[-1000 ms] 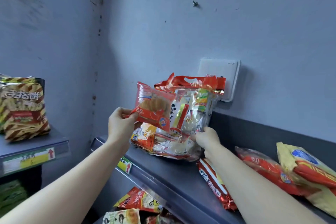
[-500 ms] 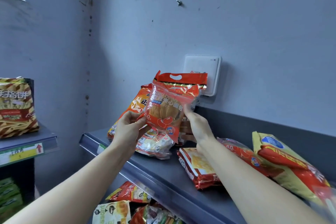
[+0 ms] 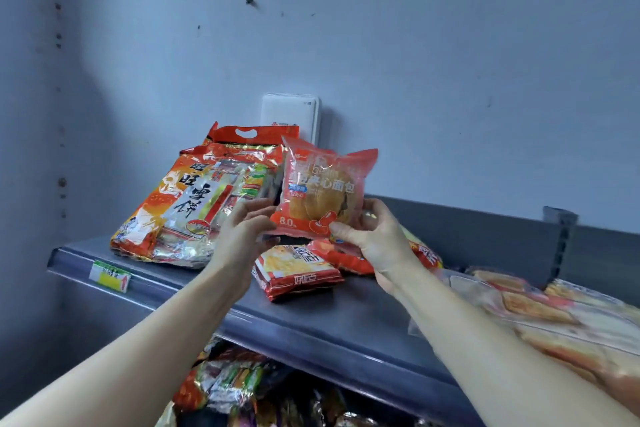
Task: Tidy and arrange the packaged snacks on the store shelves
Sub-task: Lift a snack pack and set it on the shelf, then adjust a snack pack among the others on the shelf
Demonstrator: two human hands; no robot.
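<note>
A red bread packet (image 3: pixel 325 191) is held upright above the shelf (image 3: pixel 346 319). Left hand (image 3: pixel 242 239) fingers pinch its seven o'clock corner — right hand (image 3: pixel 375 239) fingers clasp five o'clock.

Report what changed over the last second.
The right hand let go of the big rice-cracker bag and took hold of the bread packet, which the left hand carried rightwards off the bag's front. Both hands now hold it. The bag stays on the shelf.
</note>
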